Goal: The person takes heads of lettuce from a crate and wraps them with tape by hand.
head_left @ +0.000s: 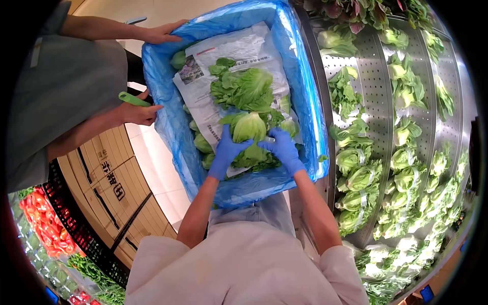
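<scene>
My left hand (227,151), in a blue glove, grips the near left side of a pale green head of lettuce (249,128). On its other side my right hand (282,150), gloved too, has its fingers curled against the lettuce and its loose leaves. Another leafy lettuce (249,89) lies just beyond, on printed newspaper (231,46). Both rest inside a crate lined with blue plastic (300,61). More green heads (202,142) show partly under the paper along the left side. The undersides of my fingers are hidden by leaves.
At the left stands another person in a grey apron (76,86), one hand (165,32) on the crate's rim, the other (140,113) with a green-handled tool (133,99). Perforated metal shelves (373,86) of greens run along the right. Stacked cartons (114,178) and red peppers (46,223) are lower left.
</scene>
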The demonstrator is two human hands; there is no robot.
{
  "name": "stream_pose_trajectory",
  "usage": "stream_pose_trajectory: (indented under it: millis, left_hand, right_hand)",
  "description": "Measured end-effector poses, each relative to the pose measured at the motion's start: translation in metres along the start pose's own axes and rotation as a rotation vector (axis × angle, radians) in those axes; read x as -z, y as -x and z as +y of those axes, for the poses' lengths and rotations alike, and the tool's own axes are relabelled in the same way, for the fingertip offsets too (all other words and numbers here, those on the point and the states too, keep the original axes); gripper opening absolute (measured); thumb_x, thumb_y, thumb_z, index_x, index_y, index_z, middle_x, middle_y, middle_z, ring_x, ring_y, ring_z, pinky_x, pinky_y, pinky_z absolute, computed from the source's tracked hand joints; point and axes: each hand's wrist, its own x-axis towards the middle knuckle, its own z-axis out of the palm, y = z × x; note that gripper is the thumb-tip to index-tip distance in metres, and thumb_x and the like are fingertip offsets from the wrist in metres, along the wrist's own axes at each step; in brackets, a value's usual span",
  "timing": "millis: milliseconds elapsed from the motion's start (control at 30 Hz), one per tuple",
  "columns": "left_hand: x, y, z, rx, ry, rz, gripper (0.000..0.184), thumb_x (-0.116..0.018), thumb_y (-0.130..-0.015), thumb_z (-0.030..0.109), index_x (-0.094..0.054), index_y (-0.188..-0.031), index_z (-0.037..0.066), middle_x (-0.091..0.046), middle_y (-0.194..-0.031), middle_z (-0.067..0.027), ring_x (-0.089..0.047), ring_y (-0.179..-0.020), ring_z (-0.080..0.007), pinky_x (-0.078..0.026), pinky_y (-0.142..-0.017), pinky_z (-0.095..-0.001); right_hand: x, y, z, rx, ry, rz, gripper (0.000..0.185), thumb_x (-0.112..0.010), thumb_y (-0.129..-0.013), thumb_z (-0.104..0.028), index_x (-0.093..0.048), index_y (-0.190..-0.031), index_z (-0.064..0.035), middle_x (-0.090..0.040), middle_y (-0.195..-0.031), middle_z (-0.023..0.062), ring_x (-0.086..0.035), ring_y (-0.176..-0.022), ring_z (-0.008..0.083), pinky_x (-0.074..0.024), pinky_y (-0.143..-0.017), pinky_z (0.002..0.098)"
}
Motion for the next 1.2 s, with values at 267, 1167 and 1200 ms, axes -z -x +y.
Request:
stream_pose_trajectory:
  millis: [267, 1167, 1200]
  left_hand:
    - [0.058, 0.087, 0.037, -0.021, 0.316, -0.101, 0.096, -0.078, -0.061, 0.013, -0.018, -0.135, 0.004, -0.042, -0.125, -0.0137, -0.044, -0.114, -0.0222, -0.041, -0.091, -0.0326]
    - [0.070, 0.085, 0.101, 0.157, 0.555, -0.527, 0.095, -0.080, -0.060, 0.016, -0.023, -0.135, 0.004, -0.041, -0.130, -0.0063, -0.042, -0.115, -0.0167, -0.035, -0.098, -0.0306]
    - [0.068, 0.081, 0.105, 0.151, 0.554, -0.535, 0.095, -0.080, -0.060, 0.016, -0.023, -0.135, 0.004, -0.041, -0.130, -0.0063, -0.042, -0.115, -0.0167, -0.035, -0.098, -0.0306]
  right_hand:
    - [0.037, 0.087, -0.084, 0.333, -0.027, 0.090, 0.037, -0.075, -0.066, -0.028, -0.055, -0.084, -0.0027, -0.052, -0.110, 0.0166, -0.050, -0.101, 0.0325, -0.0444, -0.082, 0.0365]
    - [0.084, 0.116, -0.093, 0.228, -0.489, -0.011, 0.039, -0.079, -0.061, -0.023, -0.061, -0.087, -0.0016, -0.034, -0.129, 0.0289, -0.038, -0.120, 0.0380, -0.0345, -0.097, 0.0380]
    - [0.091, 0.117, -0.093, 0.227, -0.485, -0.002, 0.039, -0.079, -0.061, -0.023, -0.061, -0.087, -0.0016, -0.034, -0.129, 0.0289, -0.038, -0.120, 0.0380, -0.0345, -0.097, 0.0380]
